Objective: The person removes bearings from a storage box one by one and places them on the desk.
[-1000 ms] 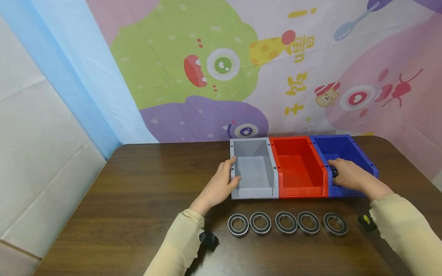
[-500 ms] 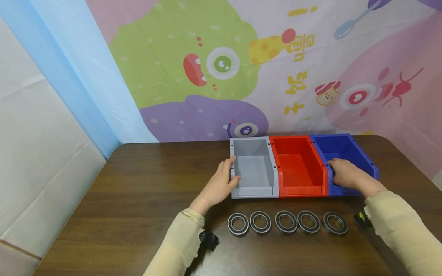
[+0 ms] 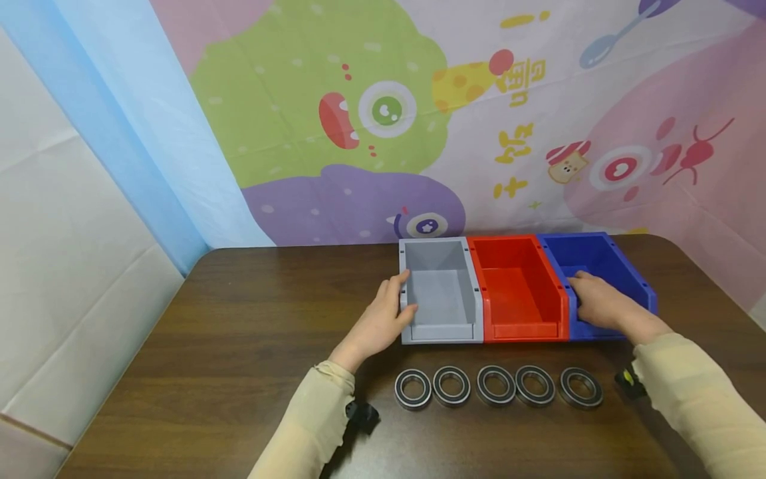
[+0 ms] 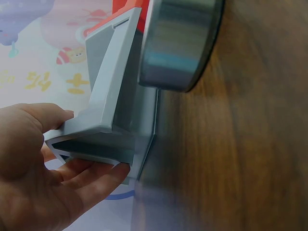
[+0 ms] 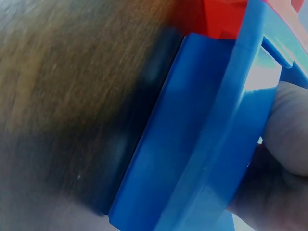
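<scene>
The left hand (image 3: 376,324) grips the left wall of the grey bin (image 3: 439,336). In the left wrist view its thumb lies over the rim, with the other fingers curled under the outer side. My right hand (image 3: 600,303) reaches down into the blue bin (image 3: 643,293), near the wall shared with the red bin (image 3: 526,332). Its fingertips, and anything between them, are hidden. In the right wrist view the blue front wall covers much of that hand. Several ball bearings (image 3: 495,386) lie flat in a row in front of the bins.
The three bins stand side by side at the back of the brown wooden table (image 3: 251,352), close to a printed cloth (image 3: 383,66). Dark wrist devices (image 3: 362,418) sit under both sleeves. A large metallic ring edge (image 4: 178,43) looms close in the left wrist view.
A dark object seen at the right fingertips one second ago is now out of sight. The right hand has shifted slightly left within the blue bin. The left hand and bearings stay put.
</scene>
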Tool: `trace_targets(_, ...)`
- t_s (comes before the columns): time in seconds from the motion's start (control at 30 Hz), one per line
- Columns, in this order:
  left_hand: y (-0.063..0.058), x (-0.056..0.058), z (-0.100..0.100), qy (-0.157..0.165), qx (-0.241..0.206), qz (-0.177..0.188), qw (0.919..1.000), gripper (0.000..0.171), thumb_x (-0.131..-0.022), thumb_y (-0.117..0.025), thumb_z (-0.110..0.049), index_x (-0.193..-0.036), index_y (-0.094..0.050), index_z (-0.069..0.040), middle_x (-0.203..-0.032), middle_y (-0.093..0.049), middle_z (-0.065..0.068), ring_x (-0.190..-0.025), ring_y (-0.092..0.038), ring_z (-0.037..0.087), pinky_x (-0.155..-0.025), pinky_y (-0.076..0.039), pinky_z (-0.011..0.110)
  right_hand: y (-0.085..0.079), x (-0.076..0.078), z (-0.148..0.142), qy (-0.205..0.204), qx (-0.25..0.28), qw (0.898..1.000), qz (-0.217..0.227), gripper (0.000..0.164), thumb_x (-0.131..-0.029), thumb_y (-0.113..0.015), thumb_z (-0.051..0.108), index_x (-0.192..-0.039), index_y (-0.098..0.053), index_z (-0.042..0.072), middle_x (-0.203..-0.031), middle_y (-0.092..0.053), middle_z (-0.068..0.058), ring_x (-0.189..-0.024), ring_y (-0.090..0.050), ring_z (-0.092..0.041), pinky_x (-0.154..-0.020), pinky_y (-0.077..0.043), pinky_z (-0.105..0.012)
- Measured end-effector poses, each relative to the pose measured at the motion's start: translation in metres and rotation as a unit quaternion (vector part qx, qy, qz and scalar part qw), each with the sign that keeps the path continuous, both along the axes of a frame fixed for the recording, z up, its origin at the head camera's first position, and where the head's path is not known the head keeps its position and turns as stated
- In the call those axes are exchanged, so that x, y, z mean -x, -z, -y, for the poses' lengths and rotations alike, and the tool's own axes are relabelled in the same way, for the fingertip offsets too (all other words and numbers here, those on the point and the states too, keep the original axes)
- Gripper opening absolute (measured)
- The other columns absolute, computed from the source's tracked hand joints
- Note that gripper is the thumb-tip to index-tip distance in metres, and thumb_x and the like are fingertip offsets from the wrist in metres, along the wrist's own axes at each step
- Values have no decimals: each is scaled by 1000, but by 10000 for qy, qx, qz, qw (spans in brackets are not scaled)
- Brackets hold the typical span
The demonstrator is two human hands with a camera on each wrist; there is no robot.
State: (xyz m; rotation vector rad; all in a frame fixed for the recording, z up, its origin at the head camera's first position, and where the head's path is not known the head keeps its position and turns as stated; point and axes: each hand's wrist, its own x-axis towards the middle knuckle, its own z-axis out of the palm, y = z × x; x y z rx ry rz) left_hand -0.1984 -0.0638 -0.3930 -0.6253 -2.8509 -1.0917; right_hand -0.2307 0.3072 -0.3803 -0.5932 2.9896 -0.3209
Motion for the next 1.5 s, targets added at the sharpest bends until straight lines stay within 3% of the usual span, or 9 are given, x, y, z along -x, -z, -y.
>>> trace_targets(0.23,-1,-1,-1,33,-25,-6,10000,59,-93,-48,-26,-143,-22,-9,-132,-37,16,-111,-50,27,-93,-41,39,-2,-4,-3,23,41,9999,-152,49,-64,-62,-5,-112,-55,-12,-96,-56,-24,-89,-52,-38,-77,-43,-54)
trace_targets(0.43,-1,0,0,15,-32,-54,10000,59,-93,-48,-26,-143,-22,-10,-132,-37,16,-111,-50,27,-92,-41,40,-7,-4,-6,235,33,9993,-285,55,-66,-70,7,-114,-53,-13,-102,-53,-30,-93,-51,-43,-81,-41,-57)
trace_targets(0.63,0,0,1,1,-20,-57,10000,59,-93,-48,-27,-143,-22,-10,-130,-38,16,-111,-50,27,-92,-41,40,-12,-11,-9,320,250,9947,-945,47,-63,-75,17,-102,-60,-4,-98,-51,-27,-89,-49,-41,-76,-40,-54)
trace_targets(0.93,0,-1,1,5,-55,-62,10000,59,-93,-49,-26,-143,-23,-9,-131,-38,16,-111,-49,27,-93,-41,39,-11,-28,-14,268,711,9776,-1960,44,-55,-81,9,-93,-61,-2,-90,-47,-24,-82,-44,-39,-70,-36,-52)
trace_targets(1.13,-1,0,1,-3,-31,-82,10000,58,-93,-49,-26,-142,-23,-8,-130,-38,17,-111,-50,27,-93,-41,39,-13,-43,-16,354,797,9761,-1988,45,-54,-82,8,-92,-60,-2,-91,-41,-21,-80,-46,-33,-67,-40,-49)
trace_targets(1.5,-1,-1,1,0,-48,-37,10000,58,-93,-48,-26,-143,-23,-8,-132,-37,16,-113,-49,26,-94,-40,39,-12,-75,-13,74,704,9786,-1932,44,-52,-83,12,-91,-62,5,-90,-44,-12,-76,-51,-28,-61,-45,-44)
